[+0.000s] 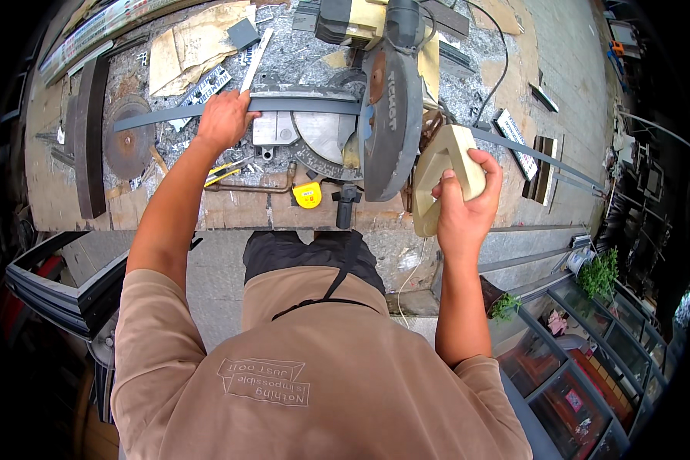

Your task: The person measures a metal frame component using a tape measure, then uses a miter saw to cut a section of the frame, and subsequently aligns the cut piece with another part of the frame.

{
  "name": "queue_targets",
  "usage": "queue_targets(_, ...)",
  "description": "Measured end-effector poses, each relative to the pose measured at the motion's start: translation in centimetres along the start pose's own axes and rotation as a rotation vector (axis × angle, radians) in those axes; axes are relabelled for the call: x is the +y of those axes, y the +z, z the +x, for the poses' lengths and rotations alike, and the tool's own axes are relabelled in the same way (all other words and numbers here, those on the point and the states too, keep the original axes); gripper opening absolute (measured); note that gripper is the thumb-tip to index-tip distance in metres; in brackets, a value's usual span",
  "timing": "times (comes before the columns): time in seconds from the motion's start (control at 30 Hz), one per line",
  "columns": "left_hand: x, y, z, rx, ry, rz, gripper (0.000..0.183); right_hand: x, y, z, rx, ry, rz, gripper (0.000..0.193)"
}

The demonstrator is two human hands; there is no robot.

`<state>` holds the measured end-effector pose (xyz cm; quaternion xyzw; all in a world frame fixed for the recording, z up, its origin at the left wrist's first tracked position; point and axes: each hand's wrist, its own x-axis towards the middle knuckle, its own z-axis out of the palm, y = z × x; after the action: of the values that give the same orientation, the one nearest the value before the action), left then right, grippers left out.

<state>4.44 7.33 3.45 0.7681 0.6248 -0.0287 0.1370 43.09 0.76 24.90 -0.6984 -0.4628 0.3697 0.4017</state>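
A miter saw stands on the workbench with its blade guard over a long grey metal strip. The strip runs crosswise along the saw's fence and comes out beyond the guard to the right. My left hand presses on the strip left of the saw base, fingers curled over its far edge. With my right hand I grip the saw's cream loop handle, fingers wrapped through the opening. Whether the blade touches the strip is hidden behind the guard.
A yellow tape measure, a yellow utility knife and a bent metal crank lie near the bench's front edge. A loose round saw blade rests at left. Metal shavings and offcuts cover the bench. A black cable trails behind the saw.
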Motion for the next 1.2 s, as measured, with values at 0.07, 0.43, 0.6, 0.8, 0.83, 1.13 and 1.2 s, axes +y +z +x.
queue_targets(0.07, 0.0, 0.1, 0.1, -0.001, -0.006, 0.0, 0.044, 0.1, -0.1, -0.1, 0.012, -0.006, -0.022, 0.038)
queue_targets(0.43, 0.2, -0.1, 0.2, -0.007, -0.007, 0.003, 0.042, 0.3, 0.0, -0.3, 0.019, -0.012, -0.025, 0.038)
queue_targets(0.6, 0.0, 0.3, 0.1, 0.025, 0.004, 0.008, 0.042, 0.5, -0.1, -0.3, 0.018, -0.019, -0.031, 0.039)
queue_targets(0.8, -0.1, 0.2, -0.2, -0.008, -0.019, -0.027, 0.045, 0.8, 0.3, -0.8, 0.012, 0.006, -0.007, 0.039)
queue_targets(0.83, 0.1, 0.0, 0.1, -0.005, -0.012, -0.025, 0.044, 1.2, 0.1, -0.8, 0.018, -0.022, -0.023, 0.039)
queue_targets(1.13, 0.0, 0.6, 0.6, 0.005, 0.025, 0.015, 0.043, 3.1, 0.0, -1.8, 0.09, -0.064, -0.106, 0.04)
queue_targets(1.2, -0.5, 1.6, 0.8, -0.026, 0.023, 0.05, 0.042, 3.5, -0.1, -1.9, 0.086, -0.098, -0.108, 0.038)
